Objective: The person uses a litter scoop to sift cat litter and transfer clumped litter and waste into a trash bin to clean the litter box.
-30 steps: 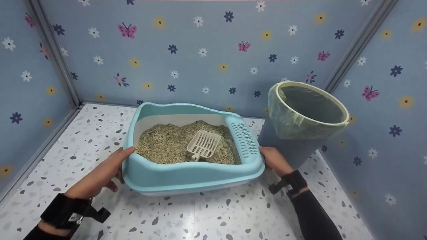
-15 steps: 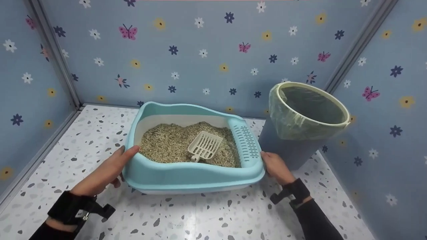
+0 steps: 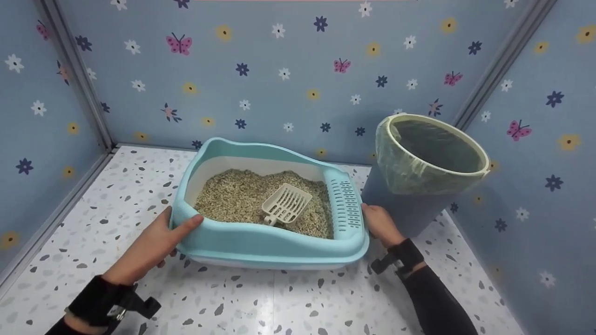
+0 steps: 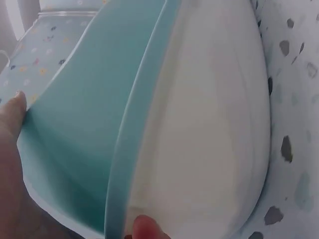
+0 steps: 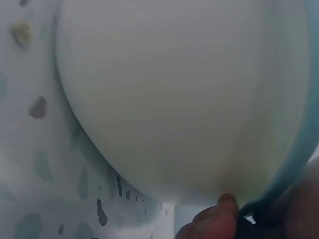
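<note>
A light-blue cat litter box (image 3: 274, 246) with a white base stands on the floor, filled with brown granular litter (image 3: 228, 190). On the litter lies a beige slotted litter scoop (image 3: 287, 204), its handle toward the front rim. My left hand (image 3: 151, 242) grips the box's left front corner, thumb over the upper rim; in the left wrist view a fingertip (image 4: 147, 226) shows beneath the blue flange. At the right end, my right hand (image 3: 382, 223) holds the box's edge. Its fingers (image 5: 214, 221) curl under the flange against the white base in the right wrist view.
Close to the box's right end stands a grey-blue trash bin (image 3: 396, 204) with a translucent bag (image 3: 409, 174) folded over its rim. Blue flowered wall panels (image 3: 279, 83) enclose the back and both sides. The floor (image 3: 298, 302) is white with grey specks.
The litter box has turned slightly clockwise, its right end nearer me and its left end farther back. Both hands keep their hold, and the left thumb sits farther right along the rim.
</note>
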Tool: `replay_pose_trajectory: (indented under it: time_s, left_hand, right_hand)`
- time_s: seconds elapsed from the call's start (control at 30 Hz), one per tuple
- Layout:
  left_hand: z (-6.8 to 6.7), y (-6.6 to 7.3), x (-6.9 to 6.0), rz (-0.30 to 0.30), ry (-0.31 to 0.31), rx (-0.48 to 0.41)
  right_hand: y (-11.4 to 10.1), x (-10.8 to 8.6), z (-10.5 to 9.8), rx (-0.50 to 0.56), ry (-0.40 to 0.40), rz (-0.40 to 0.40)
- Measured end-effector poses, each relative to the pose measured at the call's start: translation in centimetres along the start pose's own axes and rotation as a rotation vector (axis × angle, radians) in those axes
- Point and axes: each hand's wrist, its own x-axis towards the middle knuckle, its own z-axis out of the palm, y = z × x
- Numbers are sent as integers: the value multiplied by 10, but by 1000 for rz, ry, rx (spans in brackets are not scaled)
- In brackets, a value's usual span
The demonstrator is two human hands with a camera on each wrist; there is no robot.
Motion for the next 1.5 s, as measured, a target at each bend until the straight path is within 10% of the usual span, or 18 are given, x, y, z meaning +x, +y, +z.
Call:
replay_pose_trajectory:
  time_s: [0.17, 0.53, 0.83, 1.17, 1.5]
  left_hand:
    - [9, -1, 4, 33, 41, -5]
    - [-15, -12, 28, 21, 96, 52]
    - [7, -9, 8, -105, -14, 43]
    - [-1, -7, 25, -77, 4, -77]
    - [1, -7, 41, -104, 69, -219]
  right_hand:
    - [-1, 5, 0, -49, 56, 22]
    - [9, -39, 8, 111, -46, -15]
    - [-1, 4, 8, 104, -10, -42]
    - [2, 1, 11, 38, 38, -33]
    - [8, -18, 7, 199, -79, -17]
